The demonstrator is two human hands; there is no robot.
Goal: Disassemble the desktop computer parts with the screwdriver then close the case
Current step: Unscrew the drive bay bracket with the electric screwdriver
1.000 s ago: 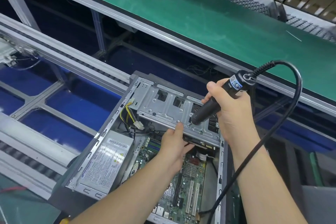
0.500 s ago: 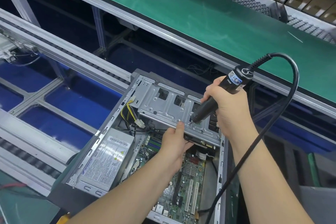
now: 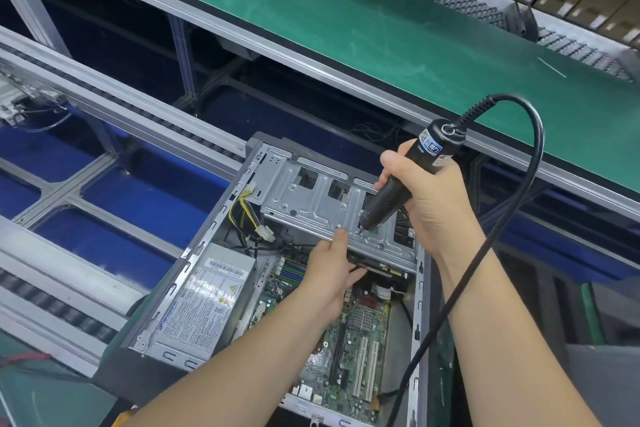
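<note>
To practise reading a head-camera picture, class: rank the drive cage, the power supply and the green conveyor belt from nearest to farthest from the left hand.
1. Drive cage: the left hand grips its near edge.
2. Power supply: to the hand's left, in the case's near-left corner.
3. Green conveyor belt: far beyond the case, across the top.

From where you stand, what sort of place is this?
Probably a factory line for electronics: a green conveyor belt on aluminium framing, a corded electric screwdriver in the right hand, and an opened desktop computer case.

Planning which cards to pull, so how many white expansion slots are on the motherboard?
2. One white slot and a second just right of it, right of the black slot; the left forearm could hide others.
</note>
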